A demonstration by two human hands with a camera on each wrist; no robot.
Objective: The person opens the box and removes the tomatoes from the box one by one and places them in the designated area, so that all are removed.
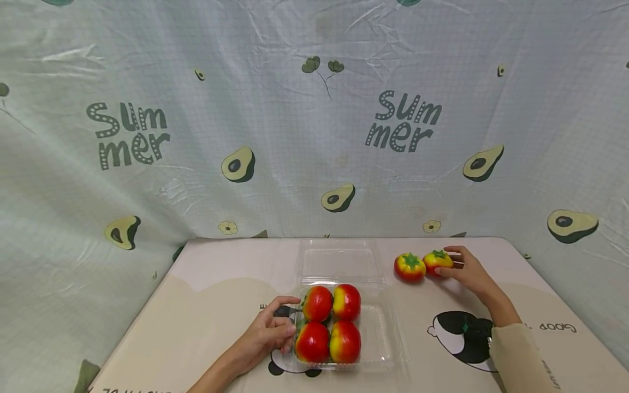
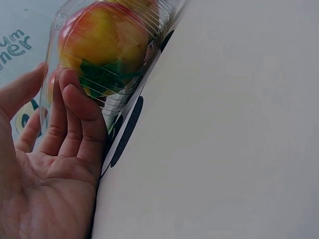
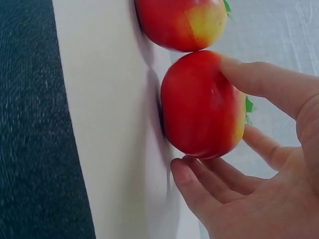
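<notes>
Container (image 1: 380, 333), clear plastic, is placed on the table (image 1: 206, 308), its lid (image 1: 340, 262) folded back to the far side. Four red-and-yellow fruits (image 1: 345, 341) are packed two by two in its left part; the right part is unfilled. To the right of the lid, on the table, are noted a left loose fruit (image 1: 410, 268) and a right loose fruit (image 1: 432, 265), touching or nearly so.

Right hand (image 1: 470, 273): half closed; the right loose fruit is held at table level, thumb laid on one side, fingers curved round the other. Firmness of the grip cannot be told. Left hand (image 1: 262, 335): fingers partly bent, set against the container's left wall and rim; whether the wall is pinched or only braced cannot be told.

Judgement: the right loose fruit is being taken up, presumably for the unfilled part. All fingertips are best seated round its widest girth before lifting, as the glossy skin may slip. A straight upward lift is advised, lest the neighbour be rolled. The container looks light, so bracing by the left hand is advised while the fruit is lowered gently inside the rim.
</notes>
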